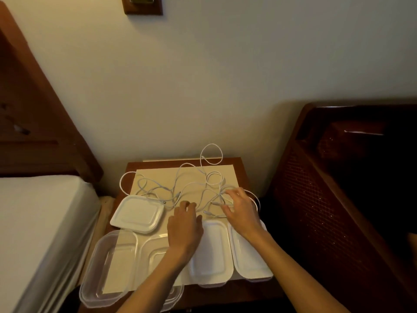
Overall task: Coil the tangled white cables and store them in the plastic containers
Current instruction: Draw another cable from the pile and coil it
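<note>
Head view, and both hands are over the bedside table: the left hand point(184, 220) lies knuckles up with fingers curled down at the near edge of the white cables point(194, 186), though whether it actually pinches a strand I cannot tell. Over to the right hand point(240, 207), fingers spread and bent, tips down among the loops at the tangle's right side; a grip there I cannot confirm either. That tangle sprawls loose across a cream mat point(158, 175), uncoiled, with one loop point(211, 154) rising against the wall. How many cables, I cannot count. Containers now: two clear tubs stand open at the near left, the first clear tub point(108, 265) outermost, the second clear tub point(155, 256) partly under the left forearm. Three white lids: one loose lid point(136, 213) lying beside the tangle, a middle lid point(212, 251) and a right lid point(248, 256) side by side near the right wrist.
</note>
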